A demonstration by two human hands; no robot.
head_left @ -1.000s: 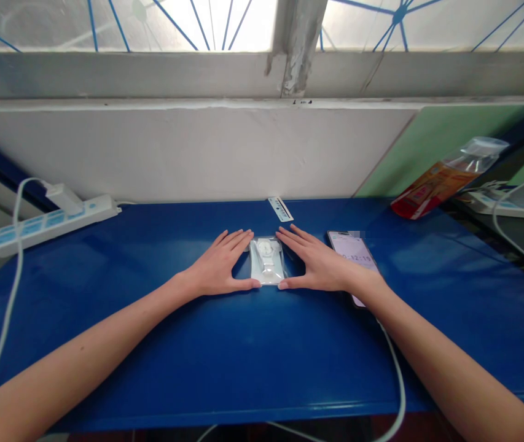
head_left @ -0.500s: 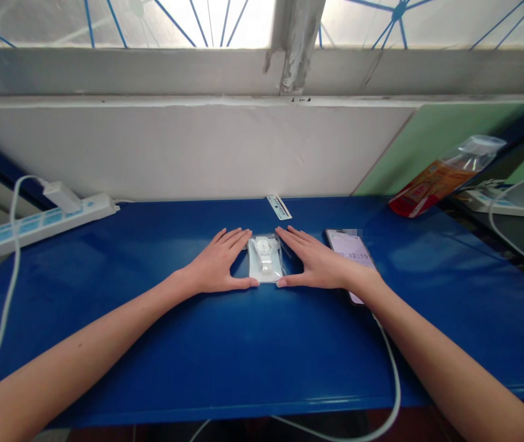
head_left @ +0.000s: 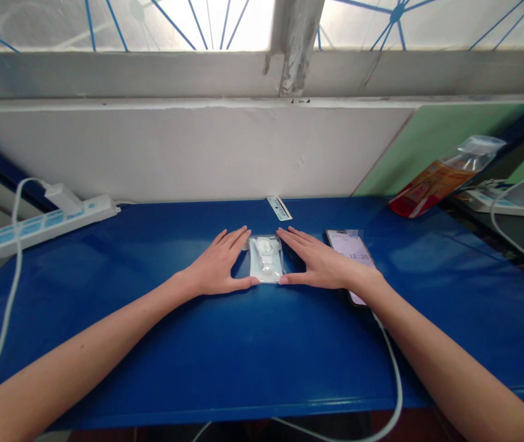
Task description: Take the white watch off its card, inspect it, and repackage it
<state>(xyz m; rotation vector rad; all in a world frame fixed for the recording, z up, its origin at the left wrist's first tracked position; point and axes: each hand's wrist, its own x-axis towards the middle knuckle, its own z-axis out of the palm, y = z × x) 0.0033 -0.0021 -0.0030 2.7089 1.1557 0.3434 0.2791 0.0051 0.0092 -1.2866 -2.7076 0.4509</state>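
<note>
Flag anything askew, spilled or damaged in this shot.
The window post looks worn, its surface stained and patchy. The bottle appears to lean right, though lens distortion may explain that. No spill shows, and the clear packet has no obvious damage.

We count one bench, one clear packet, one white watch inside it, one phone, one small card and one bottle. We also see two power strips and two chargers, one at each strip.
</note>
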